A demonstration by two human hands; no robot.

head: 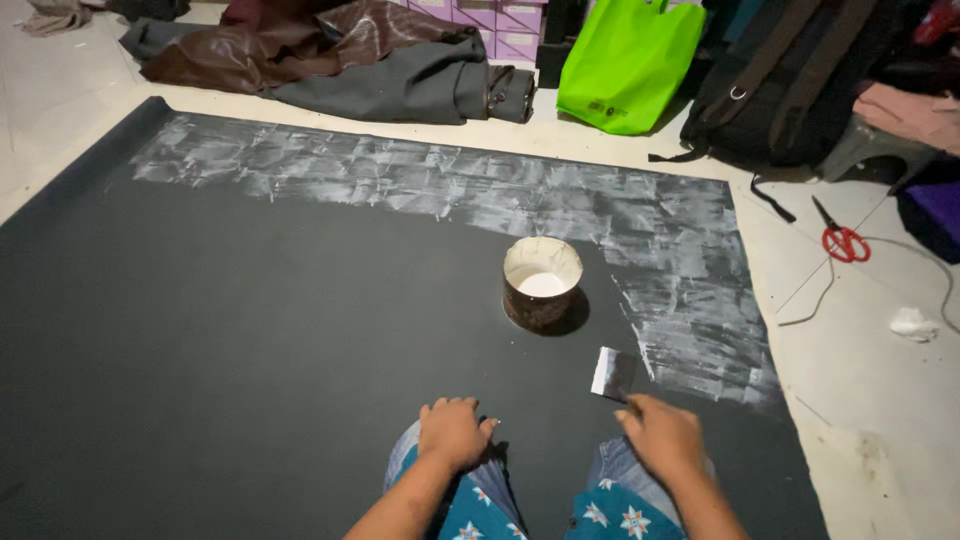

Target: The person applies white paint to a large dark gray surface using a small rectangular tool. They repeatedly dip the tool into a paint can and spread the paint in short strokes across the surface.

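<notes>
While the person is kneeling at the near edge of a dark sheet (250, 330) spread over the floor, the right hand (663, 435) is closing its fingers around a flat scraper (613, 373), holding its blade against the sheet just beside the whitish smeared patch (690, 310). That coating is running in a band along the far edge and down the right side. The left hand (453, 430) is resting on the knee, loosely curled and gripping nothing. A round tin (541, 283) of white paste is standing on the sheet, near the scraper and beyond both hands. Off the sheet to the right, red scissors (843, 240) are lying on the tiles; a green bag (628, 62) is sitting behind.
</notes>
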